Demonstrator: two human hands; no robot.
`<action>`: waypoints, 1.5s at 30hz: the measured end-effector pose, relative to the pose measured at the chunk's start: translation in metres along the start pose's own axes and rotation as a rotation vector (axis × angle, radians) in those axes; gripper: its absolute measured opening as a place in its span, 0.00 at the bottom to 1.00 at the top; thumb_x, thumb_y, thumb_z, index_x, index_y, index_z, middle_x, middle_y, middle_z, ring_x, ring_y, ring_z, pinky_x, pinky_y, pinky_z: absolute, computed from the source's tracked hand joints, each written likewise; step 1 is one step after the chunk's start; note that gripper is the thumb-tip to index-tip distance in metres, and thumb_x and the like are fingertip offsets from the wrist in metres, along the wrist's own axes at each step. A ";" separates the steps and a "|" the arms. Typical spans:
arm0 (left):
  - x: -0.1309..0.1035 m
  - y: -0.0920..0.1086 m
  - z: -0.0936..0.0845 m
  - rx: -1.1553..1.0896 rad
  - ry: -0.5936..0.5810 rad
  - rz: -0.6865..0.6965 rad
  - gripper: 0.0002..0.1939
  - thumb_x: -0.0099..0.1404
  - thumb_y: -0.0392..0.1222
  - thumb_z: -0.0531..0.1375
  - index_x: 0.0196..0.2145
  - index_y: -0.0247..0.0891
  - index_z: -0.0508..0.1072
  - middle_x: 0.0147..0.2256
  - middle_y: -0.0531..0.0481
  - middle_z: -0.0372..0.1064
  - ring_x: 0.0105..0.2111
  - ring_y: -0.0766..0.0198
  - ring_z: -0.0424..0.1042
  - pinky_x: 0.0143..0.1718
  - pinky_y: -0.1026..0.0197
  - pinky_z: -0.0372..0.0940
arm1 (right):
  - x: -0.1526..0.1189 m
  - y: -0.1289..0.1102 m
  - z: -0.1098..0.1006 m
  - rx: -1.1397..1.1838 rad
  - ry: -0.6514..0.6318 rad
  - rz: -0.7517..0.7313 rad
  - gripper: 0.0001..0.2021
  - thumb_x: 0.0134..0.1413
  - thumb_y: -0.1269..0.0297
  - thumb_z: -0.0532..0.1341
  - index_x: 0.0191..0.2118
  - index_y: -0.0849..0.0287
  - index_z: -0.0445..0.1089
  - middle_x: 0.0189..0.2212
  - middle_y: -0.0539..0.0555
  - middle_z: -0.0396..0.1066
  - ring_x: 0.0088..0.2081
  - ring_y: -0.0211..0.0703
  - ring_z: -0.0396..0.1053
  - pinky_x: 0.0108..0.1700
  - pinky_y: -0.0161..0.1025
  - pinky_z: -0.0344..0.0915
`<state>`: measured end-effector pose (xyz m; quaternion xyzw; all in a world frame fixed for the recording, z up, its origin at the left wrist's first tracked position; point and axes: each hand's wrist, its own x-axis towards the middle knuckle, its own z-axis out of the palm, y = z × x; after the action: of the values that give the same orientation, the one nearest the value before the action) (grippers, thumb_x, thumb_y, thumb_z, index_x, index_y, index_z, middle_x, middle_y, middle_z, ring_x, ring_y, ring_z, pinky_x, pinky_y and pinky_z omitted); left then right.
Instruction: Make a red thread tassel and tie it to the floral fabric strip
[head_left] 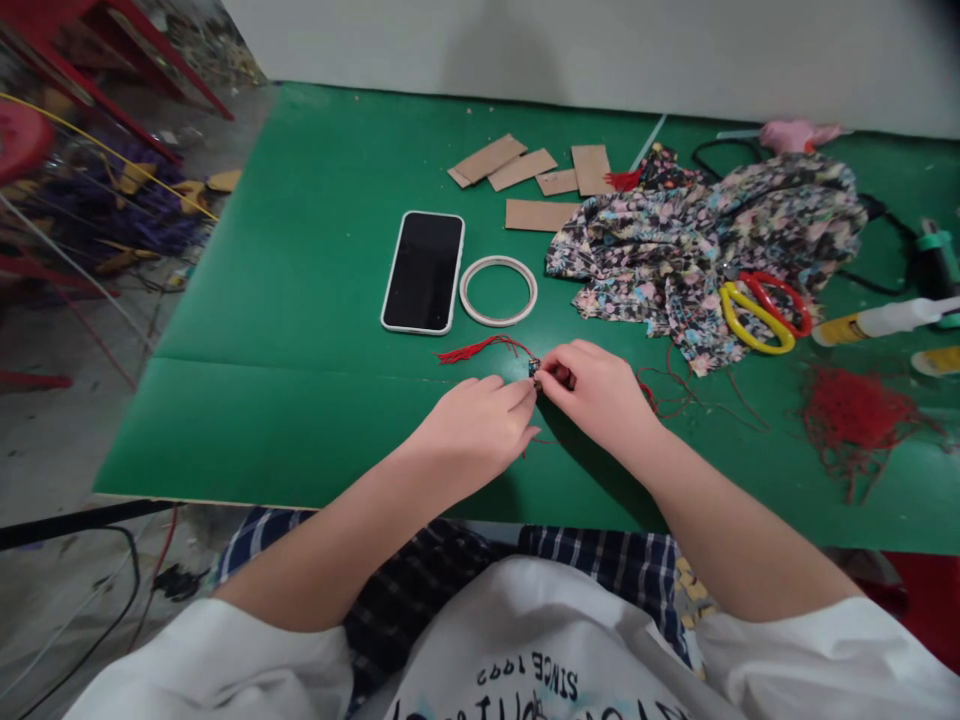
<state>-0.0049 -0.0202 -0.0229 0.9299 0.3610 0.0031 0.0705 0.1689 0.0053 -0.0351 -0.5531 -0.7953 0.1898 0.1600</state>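
My left hand (480, 425) and my right hand (596, 385) meet fingertip to fingertip over the green table (300, 300). Between them they pinch a small dark knot or bead (534, 369) tied to a red tassel (480, 349). The tassel trails away to the left and lies flat on the table. Thin red thread (675, 395) loops out from under my right hand toward the right.
A phone (424, 270) lies face up beside a white ring (498, 290). Cardboard strips (525, 175) sit at the back. Floral fabric (705, 240) carries yellow and red scissors (765, 310). A pile of red thread (855, 420), a glue bottle (877, 322) and a glue gun (937, 260) lie right.
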 end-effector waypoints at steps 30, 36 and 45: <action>0.001 -0.001 0.000 0.029 0.019 0.027 0.21 0.67 0.45 0.48 0.51 0.27 0.65 0.50 0.38 0.65 0.38 0.56 0.65 0.34 0.56 0.62 | 0.001 -0.001 -0.001 0.008 -0.030 0.004 0.04 0.51 0.69 0.55 0.30 0.59 0.67 0.25 0.50 0.64 0.28 0.36 0.61 0.31 0.33 0.54; 0.003 -0.001 -0.001 0.033 0.013 0.052 0.21 0.67 0.44 0.48 0.50 0.27 0.66 0.52 0.39 0.64 0.38 0.56 0.65 0.33 0.55 0.62 | 0.001 -0.001 -0.002 -0.003 -0.029 0.002 0.04 0.51 0.70 0.55 0.31 0.59 0.66 0.25 0.50 0.64 0.28 0.36 0.61 0.31 0.33 0.54; 0.004 0.002 -0.002 -0.001 -0.031 -0.016 0.21 0.67 0.45 0.48 0.51 0.30 0.66 0.51 0.41 0.66 0.37 0.57 0.68 0.33 0.55 0.62 | 0.002 0.002 0.000 0.038 -0.050 -0.028 0.04 0.52 0.71 0.54 0.32 0.58 0.65 0.26 0.50 0.65 0.29 0.37 0.61 0.32 0.34 0.55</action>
<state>-0.0011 -0.0188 -0.0208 0.9269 0.3672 -0.0118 0.0767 0.1695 0.0077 -0.0362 -0.5338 -0.8030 0.2163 0.1532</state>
